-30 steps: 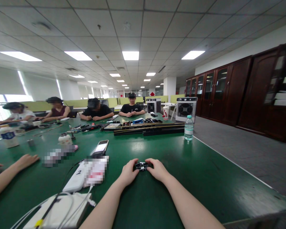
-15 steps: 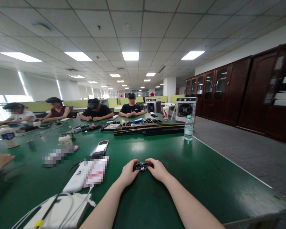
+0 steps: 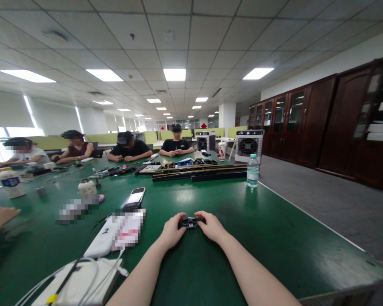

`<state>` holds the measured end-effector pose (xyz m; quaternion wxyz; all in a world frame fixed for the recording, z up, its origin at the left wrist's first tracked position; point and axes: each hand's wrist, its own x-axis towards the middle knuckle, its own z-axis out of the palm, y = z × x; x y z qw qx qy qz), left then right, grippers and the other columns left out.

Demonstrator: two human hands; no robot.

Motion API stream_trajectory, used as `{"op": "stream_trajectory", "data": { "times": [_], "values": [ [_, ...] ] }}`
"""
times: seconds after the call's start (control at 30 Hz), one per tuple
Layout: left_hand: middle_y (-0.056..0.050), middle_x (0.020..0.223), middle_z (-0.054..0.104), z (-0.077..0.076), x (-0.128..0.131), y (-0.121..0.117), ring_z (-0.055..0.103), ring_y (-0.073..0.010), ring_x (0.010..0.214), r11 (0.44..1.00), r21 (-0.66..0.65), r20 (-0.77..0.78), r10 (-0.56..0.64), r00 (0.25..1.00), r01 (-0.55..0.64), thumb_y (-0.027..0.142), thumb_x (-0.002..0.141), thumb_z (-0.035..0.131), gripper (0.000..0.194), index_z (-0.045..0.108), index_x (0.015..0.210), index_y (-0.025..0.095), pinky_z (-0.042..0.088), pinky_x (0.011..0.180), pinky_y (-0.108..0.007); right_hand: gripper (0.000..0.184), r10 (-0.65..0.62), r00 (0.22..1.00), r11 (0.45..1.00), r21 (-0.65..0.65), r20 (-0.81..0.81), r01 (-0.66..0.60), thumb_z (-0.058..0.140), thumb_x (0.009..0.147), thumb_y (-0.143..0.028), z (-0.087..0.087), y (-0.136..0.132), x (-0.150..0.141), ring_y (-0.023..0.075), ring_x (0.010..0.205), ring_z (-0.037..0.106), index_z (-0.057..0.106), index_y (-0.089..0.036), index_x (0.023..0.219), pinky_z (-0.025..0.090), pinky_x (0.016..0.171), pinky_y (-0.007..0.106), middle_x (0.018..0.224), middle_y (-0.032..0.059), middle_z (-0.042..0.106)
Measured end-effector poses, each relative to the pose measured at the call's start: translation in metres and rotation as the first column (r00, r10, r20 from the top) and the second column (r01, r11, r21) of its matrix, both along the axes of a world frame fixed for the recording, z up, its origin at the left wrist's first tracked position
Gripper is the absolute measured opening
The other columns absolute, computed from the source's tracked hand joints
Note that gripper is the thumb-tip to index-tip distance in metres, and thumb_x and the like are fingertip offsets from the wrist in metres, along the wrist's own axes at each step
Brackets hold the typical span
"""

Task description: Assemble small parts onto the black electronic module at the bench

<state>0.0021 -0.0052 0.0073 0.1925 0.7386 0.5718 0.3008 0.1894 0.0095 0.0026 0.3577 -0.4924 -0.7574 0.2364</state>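
Between my hands, low over the green table (image 3: 258,238) or on it, is a small black part with silvery pieces (image 3: 190,223); its exact kind is too small to make out. My left hand (image 3: 172,229) grips its left end between thumb and fingers. The right end is pinched by my right hand (image 3: 212,227) in the same way. My fingers hide both ends of the part.
On my left lie a white power bank (image 3: 100,240), a phone (image 3: 136,196), cables and a white box (image 3: 79,282). A water bottle (image 3: 252,171) stands right, beside long black bars (image 3: 217,175). A neighbour's hand (image 3: 1,214) shows far left; several people sit beyond.
My hands keep their place, and the part between them looks slightly tilted compared with before. The neighbour's hand at the far left has drawn back leftward.
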Motion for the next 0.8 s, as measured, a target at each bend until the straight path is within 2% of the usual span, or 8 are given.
{"op": "stream_trajectory", "data": {
  "times": [0.8],
  "values": [
    [-0.005, 0.109, 0.063, -0.0006, 0.0009, 0.0015, 0.058, -0.0172, 0.101, 1.0, -0.007, 0.016, 0.021, 1.0, -0.021, 0.011, 0.072, 0.057, 0.044, 0.052, 0.115, 0.02, 0.041, 0.094, -0.029, 0.034, -0.005, 1.0, 1.0, -0.005, -0.019, 0.005, 0.048, 0.075, -0.012, 0.0067, -0.004, -0.0009, 0.0181, 0.098, 0.061, 0.063, -0.019, 0.104, 0.045, 0.091, 0.032, 0.104, 0.005, 0.068]
  ]
}}
